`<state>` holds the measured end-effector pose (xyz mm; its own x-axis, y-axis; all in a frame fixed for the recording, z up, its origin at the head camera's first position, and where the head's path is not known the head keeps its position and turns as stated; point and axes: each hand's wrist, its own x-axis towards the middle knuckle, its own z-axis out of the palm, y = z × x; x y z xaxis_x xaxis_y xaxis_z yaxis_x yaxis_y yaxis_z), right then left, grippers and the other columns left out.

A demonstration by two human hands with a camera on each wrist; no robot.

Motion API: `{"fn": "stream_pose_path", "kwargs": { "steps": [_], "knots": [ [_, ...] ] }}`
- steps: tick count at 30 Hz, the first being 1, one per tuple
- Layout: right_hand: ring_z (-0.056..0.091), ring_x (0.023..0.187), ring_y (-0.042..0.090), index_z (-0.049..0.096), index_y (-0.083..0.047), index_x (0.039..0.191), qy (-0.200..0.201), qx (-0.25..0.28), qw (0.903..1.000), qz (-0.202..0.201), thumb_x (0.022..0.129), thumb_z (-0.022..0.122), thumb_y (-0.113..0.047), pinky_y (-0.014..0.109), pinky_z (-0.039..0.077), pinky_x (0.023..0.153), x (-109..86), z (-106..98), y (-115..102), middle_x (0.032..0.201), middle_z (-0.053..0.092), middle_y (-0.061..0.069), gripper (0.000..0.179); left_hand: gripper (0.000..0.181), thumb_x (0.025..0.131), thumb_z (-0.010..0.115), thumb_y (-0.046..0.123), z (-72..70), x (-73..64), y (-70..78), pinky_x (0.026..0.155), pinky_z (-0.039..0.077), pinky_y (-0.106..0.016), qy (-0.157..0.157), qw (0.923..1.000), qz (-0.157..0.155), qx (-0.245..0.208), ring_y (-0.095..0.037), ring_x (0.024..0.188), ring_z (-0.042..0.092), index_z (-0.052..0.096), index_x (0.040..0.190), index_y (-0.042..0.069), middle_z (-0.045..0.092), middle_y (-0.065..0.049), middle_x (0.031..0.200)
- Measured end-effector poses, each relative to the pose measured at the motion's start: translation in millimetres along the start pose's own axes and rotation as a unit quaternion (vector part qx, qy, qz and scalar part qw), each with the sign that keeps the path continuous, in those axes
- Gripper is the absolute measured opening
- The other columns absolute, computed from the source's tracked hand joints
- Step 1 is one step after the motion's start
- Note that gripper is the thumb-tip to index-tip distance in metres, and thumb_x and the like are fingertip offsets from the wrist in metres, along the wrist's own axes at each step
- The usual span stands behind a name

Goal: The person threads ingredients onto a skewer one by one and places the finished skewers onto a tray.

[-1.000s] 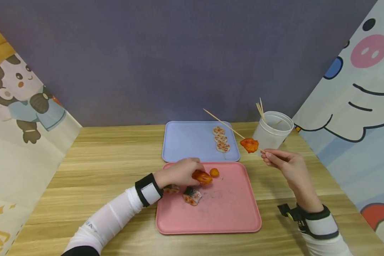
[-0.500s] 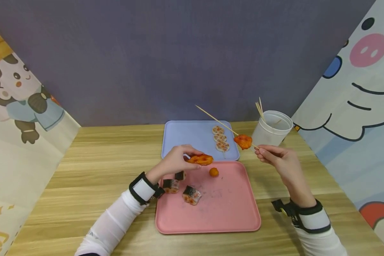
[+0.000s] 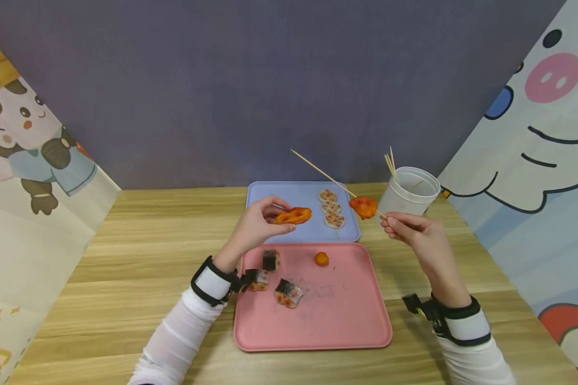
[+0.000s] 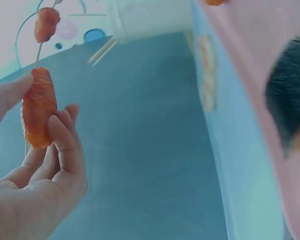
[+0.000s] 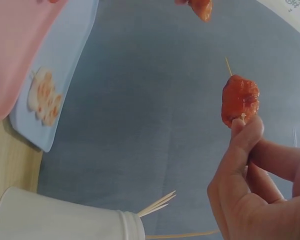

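1. Fingers [image 3: 404, 218] of the right hand [image 3: 428, 243], at 2 o'clock from the middle of the pink tray [image 3: 339, 326], are pinched together on the lower end of a thin wooden skewer [image 3: 325, 175], whose free tip points to 10 o'clock.
2. Threaded on that skewer, just beside the pinching fingers, is an orange chunk [image 3: 363, 207], at 1 o'clock from the same middle.
3. Thumb and fingers of the left hand [image 3: 252, 225], at 11 o'clock, clamp a longer orange piece [image 3: 293, 215] from opposite sides. It is held in the air, apart from the skewer, and in the head view it overlaps the blue tray [image 3: 298, 195].
4. On the wooden counter [image 3: 164, 240], the pink tray carries three black-and-white pieces: one [image 3: 289, 294] at 9 o'clock, two [image 3: 271, 260] towards 10. A small orange ball [image 3: 321, 259] sits near 12 o'clock.
5. Just beyond, at 12 o'clock, the blue tray bears a row of three pale round slices [image 3: 331, 207] on its 3 o'clock side; a stick end shows below them.
6. Between 1 and 2 o'clock stands a white cup [image 3: 407, 202], its bare sticks [image 3: 390, 164] leaning to 11.
7. Farthest, at 12 o'clock, rises a grey-blue wall [image 3: 279, 96], with cartoon prints at 10 [image 3: 43, 139] and 2 o'clock.
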<state>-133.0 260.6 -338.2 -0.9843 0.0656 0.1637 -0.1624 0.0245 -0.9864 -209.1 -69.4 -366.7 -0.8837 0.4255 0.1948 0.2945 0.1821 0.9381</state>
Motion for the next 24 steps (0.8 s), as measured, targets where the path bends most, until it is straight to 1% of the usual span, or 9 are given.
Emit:
{"fn": "stream_pose_path", "kwargs": {
  "steps": [2, 5, 8, 10, 13, 15, 21, 23, 24],
  "knots": [
    [0.070, 0.073, 0.006, 0.074, -0.005, 0.096, 0.007, 0.006, 0.9999, 0.010, 0.087, 0.067, -0.007, 0.020, 0.056, 0.066, -0.9, 4, -7, 0.083, 0.074, -0.003, 0.012, 0.037, 0.077, 0.079, 0.016, -2.3, 1.1, 3.8, 0.077, 0.054, -0.029, 0.013, 0.9995, -0.001, -0.028, -0.020, 0.091, 0.064, 0.064, 0.110, 0.011, 0.068, -0.010, 0.106],
    [0.070, 0.072, 0.006, 0.075, -0.008, 0.096, 0.010, 0.015, 0.9998, 0.012, 0.087, 0.066, -0.005, 0.020, 0.056, 0.066, -0.5, 8, -11, 0.082, 0.074, -0.003, 0.012, 0.036, 0.078, 0.077, 0.012, -5.6, 2.7, 8.6, 0.076, 0.054, -0.027, 0.034, 0.9969, -0.001, -0.071, -0.021, 0.094, 0.062, 0.064, 0.111, 0.008, 0.066, -0.011, 0.110],
    [0.070, 0.072, 0.006, 0.075, -0.007, 0.096, 0.010, 0.026, 0.9996, 0.007, 0.087, 0.066, -0.004, 0.020, 0.056, 0.065, 1.4, 9, -11, 0.082, 0.074, -0.003, 0.013, 0.035, 0.080, 0.075, 0.008, -9.1, 4.3, 12.3, 0.076, 0.054, -0.025, 0.052, 0.9912, 0.001, -0.122, -0.019, 0.096, 0.061, 0.063, 0.113, 0.005, 0.063, -0.008, 0.111],
    [0.070, 0.071, 0.006, 0.075, -0.006, 0.097, 0.008, 0.033, 0.9994, 0.003, 0.087, 0.066, -0.004, 0.020, 0.056, 0.066, 2.7, 10, -11, 0.082, 0.074, -0.003, 0.013, 0.034, 0.082, 0.072, 0.005, -11.5, 5.7, 13.9, 0.072, 0.053, -0.023, 0.060, 0.9863, 0.008, -0.153, -0.017, 0.092, 0.061, 0.062, 0.114, 0.003, 0.062, -0.007, 0.110],
    [0.070, 0.071, 0.007, 0.074, -0.004, 0.097, 0.005, 0.041, 0.9991, -0.003, 0.088, 0.065, -0.004, 0.020, 0.056, 0.066, 4.6, 12, -12, 0.082, 0.074, -0.002, 0.013, 0.031, 0.083, 0.068, -0.001, -14.6, 8.0, 15.9, 0.064, 0.051, -0.022, 0.068, 0.9764, 0.024, -0.204, -0.015, 0.081, 0.059, 0.061, 0.114, 0.002, 0.060, -0.006, 0.108],
    [0.070, 0.071, 0.007, 0.074, -0.003, 0.097, 0.002, 0.046, 0.9989, -0.008, 0.088, 0.065, -0.003, 0.020, 0.056, 0.067, 5.8, 14, -14, 0.082, 0.074, -0.001, 0.013, 0.030, 0.084, 0.066, -0.002, -16.2, 9.2, 17.4, 0.060, 0.049, -0.023, 0.071, 0.9687, 0.030, -0.236, -0.015, 0.076, 0.057, 0.061, 0.114, 0.003, 0.060, -0.006, 0.106],
    [0.070, 0.070, 0.008, 0.075, -0.007, 0.094, -0.006, 0.057, 0.9981, -0.020, 0.088, 0.064, -0.001, 0.021, 0.056, 0.065, 7.7, 18, -19, 0.082, 0.074, 0.000, 0.014, 0.029, 0.086, 0.062, -0.006, -20.1, 12.0, 23.4, 0.064, 0.048, -0.022, 0.085, 0.9427, 0.035, -0.321, -0.015, 0.078, 0.057, 0.062, 0.113, 0.004, 0.061, -0.006, 0.108],
    [0.070, 0.070, 0.008, 0.075, -0.007, 0.094, -0.008, 0.057, 0.9981, -0.022, 0.088, 0.063, 0.000, 0.021, 0.056, 0.065, 7.9, 18, -19, 0.081, 0.074, 0.000, 0.014, 0.027, 0.087, 0.059, -0.008, -21.8, 13.1, 25.9, 0.065, 0.048, -0.021, 0.094, 0.9322, 0.040, -0.347, -0.014, 0.078, 0.057, 0.063, 0.111, 0.004, 0.062, -0.006, 0.108],
    [0.070, 0.070, 0.008, 0.075, -0.006, 0.094, -0.009, 0.057, 0.9981, -0.023, 0.088, 0.063, 0.000, 0.021, 0.056, 0.065, 7.8, 18, -19, 0.081, 0.074, 0.000, 0.015, 0.026, 0.087, 0.058, -0.008, -22.8, 13.7, 26.6, 0.066, 0.048, -0.021, 0.098, 0.9252, 0.044, -0.364, -0.014, 0.078, 0.057, 0.064, 0.110, 0.004, 0.062, -0.006, 0.107]
  ]
}}
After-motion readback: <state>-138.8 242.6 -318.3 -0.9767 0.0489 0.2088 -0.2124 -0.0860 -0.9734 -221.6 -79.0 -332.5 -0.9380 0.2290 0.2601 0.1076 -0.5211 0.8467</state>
